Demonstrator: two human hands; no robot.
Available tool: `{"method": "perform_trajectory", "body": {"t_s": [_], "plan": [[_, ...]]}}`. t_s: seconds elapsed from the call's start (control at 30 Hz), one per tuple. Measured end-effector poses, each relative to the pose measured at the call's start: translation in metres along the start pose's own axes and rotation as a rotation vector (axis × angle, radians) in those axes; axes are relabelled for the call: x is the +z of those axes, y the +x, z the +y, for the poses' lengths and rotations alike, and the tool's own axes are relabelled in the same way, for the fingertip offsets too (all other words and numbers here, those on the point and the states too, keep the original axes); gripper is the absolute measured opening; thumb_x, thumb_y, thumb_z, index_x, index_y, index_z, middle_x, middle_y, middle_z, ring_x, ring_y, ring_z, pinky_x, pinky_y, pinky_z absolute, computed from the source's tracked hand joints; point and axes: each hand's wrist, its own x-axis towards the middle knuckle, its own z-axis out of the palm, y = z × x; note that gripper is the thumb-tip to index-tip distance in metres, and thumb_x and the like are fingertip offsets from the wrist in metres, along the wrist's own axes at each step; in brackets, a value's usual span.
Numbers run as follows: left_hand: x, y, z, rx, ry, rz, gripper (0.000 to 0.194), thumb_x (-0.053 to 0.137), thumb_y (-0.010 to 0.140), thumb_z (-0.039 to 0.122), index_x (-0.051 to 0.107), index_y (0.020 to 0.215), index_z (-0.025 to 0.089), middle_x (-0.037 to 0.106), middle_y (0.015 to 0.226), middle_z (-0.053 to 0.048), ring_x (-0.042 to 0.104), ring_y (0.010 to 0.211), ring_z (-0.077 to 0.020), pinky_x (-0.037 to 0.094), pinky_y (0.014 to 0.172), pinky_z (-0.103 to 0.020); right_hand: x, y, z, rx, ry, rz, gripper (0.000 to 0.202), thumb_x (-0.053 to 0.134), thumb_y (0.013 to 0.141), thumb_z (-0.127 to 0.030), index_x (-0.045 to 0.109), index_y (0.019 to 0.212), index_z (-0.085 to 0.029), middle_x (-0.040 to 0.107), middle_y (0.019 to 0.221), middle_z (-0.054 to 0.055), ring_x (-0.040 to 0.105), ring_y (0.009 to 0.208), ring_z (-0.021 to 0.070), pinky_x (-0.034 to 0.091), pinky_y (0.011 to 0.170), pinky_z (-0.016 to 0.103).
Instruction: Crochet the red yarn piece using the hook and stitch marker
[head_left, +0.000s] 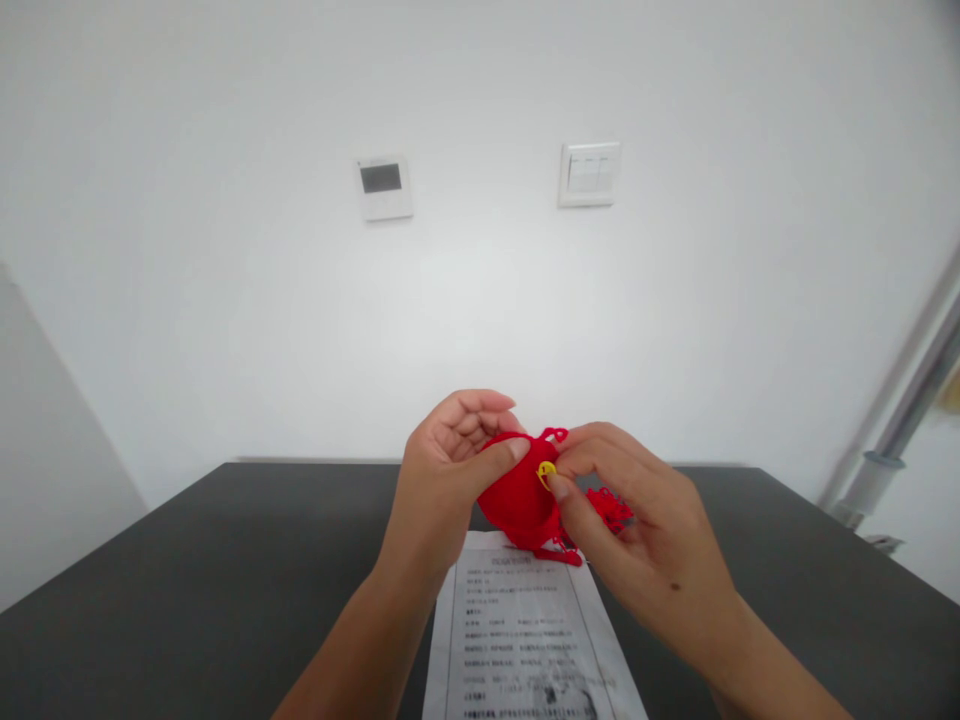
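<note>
A red crocheted piece (517,500) is held up above the table, with its rounded body facing me. My left hand (450,470) grips its left edge, the thumb pressed on the front and the fingers behind. Between thumb and forefinger my right hand (637,520) pinches a small yellow stitch marker (546,472) against the right side of the piece. Whether the marker is hooked through a stitch I cannot tell. Loose red yarn (609,508) bunches behind my right hand, and a red strand (559,556) hangs below the piece.
A printed sheet of paper (517,640) lies on the dark table (225,590) under my hands. The white wall behind carries a thermostat (384,188) and a light switch (590,174). A grey pipe (911,400) runs along the right.
</note>
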Motion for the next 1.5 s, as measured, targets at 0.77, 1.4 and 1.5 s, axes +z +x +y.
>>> {"method": "perform_trajectory", "body": {"t_s": [0.77,1.4,1.5], "plan": [[-0.018,0.025,-0.006,0.115,-0.032,0.172,0.034,0.088,0.056,0.012,0.070,0.085,0.015,0.070,0.071,0.002,0.062,0.064,-0.0078,0.050,0.060,-0.017,0.081,-0.025,0.023,0.140,-0.365,-1.484,0.023,0.068,0.089,-0.020,0.083,0.102,-0.010,0.083,0.094,0.019,0.079,0.091,0.0327,0.055,0.070,0.034],[-0.015,0.020,-0.002,0.169,-0.045,0.170,0.030,0.087,0.056,0.011,0.072,0.083,0.016,0.071,0.071,0.001,0.064,0.063,-0.0087,0.053,0.059,-0.018,0.077,-0.025,0.042,0.285,-0.343,-1.531,0.028,0.059,0.096,-0.023,0.079,0.113,-0.012,0.080,0.111,0.016,0.074,0.105,0.0296,0.057,0.089,0.038],[-0.017,0.019,-0.002,0.199,-0.025,0.198,0.031,0.086,0.056,0.013,0.073,0.083,0.017,0.071,0.071,0.001,0.064,0.063,-0.0096,0.053,0.059,-0.019,0.055,-0.014,0.059,0.388,-0.429,-1.508,0.031,0.065,0.099,-0.034,0.065,0.124,-0.016,0.069,0.125,0.010,0.070,0.106,0.0243,0.059,0.090,0.046]]}}
